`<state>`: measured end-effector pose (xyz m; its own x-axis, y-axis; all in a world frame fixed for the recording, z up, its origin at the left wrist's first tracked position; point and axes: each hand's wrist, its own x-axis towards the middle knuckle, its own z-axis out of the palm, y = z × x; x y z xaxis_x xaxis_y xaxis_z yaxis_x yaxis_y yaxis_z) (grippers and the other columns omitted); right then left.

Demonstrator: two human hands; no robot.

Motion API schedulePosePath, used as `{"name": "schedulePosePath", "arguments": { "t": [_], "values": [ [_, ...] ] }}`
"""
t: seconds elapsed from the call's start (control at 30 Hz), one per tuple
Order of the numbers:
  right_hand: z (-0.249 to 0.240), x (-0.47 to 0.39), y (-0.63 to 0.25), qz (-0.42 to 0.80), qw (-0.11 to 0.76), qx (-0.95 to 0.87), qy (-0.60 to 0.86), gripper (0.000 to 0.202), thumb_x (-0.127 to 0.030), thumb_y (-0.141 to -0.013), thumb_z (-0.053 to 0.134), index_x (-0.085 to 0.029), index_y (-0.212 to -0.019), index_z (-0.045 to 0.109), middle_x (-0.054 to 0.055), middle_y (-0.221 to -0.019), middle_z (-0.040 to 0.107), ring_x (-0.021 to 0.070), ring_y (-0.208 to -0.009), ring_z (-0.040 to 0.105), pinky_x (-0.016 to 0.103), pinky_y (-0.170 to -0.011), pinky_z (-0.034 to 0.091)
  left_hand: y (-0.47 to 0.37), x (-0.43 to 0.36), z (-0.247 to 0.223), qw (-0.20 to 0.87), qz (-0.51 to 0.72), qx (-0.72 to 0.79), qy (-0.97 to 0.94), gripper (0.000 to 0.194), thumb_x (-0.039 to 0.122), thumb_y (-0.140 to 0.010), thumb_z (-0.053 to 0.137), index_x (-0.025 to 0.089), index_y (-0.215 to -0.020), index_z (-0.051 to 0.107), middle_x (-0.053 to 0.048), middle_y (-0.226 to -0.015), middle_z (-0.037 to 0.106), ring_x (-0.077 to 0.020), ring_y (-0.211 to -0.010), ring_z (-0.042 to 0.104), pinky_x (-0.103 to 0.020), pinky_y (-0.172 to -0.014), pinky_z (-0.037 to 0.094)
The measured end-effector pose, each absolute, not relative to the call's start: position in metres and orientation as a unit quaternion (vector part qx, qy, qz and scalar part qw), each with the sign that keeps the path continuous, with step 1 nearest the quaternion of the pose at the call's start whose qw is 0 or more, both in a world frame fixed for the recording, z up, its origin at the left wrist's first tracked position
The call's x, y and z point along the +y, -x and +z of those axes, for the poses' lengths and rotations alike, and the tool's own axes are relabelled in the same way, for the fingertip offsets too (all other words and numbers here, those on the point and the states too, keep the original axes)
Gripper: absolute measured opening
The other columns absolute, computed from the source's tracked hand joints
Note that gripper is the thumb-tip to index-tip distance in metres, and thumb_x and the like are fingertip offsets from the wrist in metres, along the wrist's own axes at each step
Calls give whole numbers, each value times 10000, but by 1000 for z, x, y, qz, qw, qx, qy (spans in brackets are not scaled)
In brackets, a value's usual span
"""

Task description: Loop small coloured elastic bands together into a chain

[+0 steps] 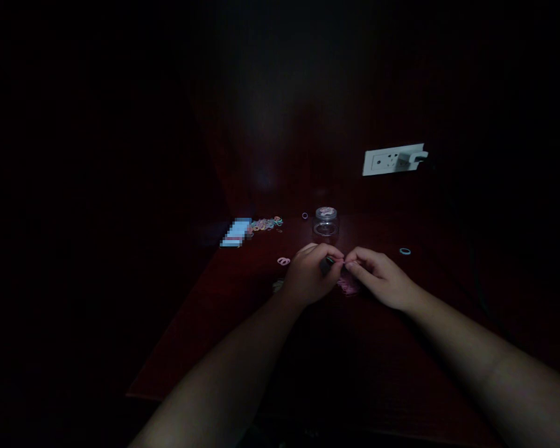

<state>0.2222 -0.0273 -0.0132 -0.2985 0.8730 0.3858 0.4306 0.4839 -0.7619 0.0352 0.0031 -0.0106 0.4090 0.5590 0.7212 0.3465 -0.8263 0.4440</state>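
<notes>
My left hand (313,272) and my right hand (378,274) meet fingertip to fingertip over the dark red table. Both are closed in a pinch on a small pink band (343,262) between them. Beneath the fingers lies a pile of pink bands (348,286), partly covered by my hands. Just behind my hands stands a clear jar (325,228) with a patterned lid. Pale pink bands (284,261) rest left of my left hand, and a pale bundle (279,285) is partly hidden by it.
A lit phone (236,233) lies at the back left beside a heap of multicoloured bands (265,224). One dark ring (305,216) is left of the jar; a blue band (405,251) is at the right. A wall socket (394,160) holds a plug. The table's left edge (175,317) shows.
</notes>
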Motion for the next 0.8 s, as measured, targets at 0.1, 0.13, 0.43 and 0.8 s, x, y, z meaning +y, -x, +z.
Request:
{"name": "schedulePosePath", "arguments": {
  "t": [0.1,0.13,0.43,0.8],
  "values": [
    [-13,-27,-223,249,403,-764,439,281,-416,-947,477,-195,-786,540,-2,-681,528,139,-616,476,262,-564,390,-35,3,-11,115,464,276,-834,70,198,-853,593,226,-907,628,-30,-882,704,-184,-857,634,-336,-788,507],
    [-14,-27,-223,250,405,-763,439,274,-415,-942,483,-196,-787,537,-7,-672,518,137,-603,467,260,-553,382,-35,3,-11,114,462,277,-835,71,196,-852,596,226,-907,629,-29,-884,705,-184,-860,635,-336,-789,508],
    [-16,-25,-223,249,423,-751,442,176,-336,-913,528,-198,-804,542,-11,-665,498,129,-592,436,252,-537,366,-35,5,-12,114,464,272,-835,90,173,-839,604,223,-909,629,-25,-893,710,-182,-867,640,-331,-796,514],
    [-17,-26,-226,242,435,-738,455,144,-313,-893,567,-194,-813,543,-28,-647,463,119,-576,405,252,-531,346,-34,6,-13,104,466,275,-834,77,185,-841,606,216,-908,627,-18,-886,708,-178,-855,635,-327,-788,508]
  ]
}}
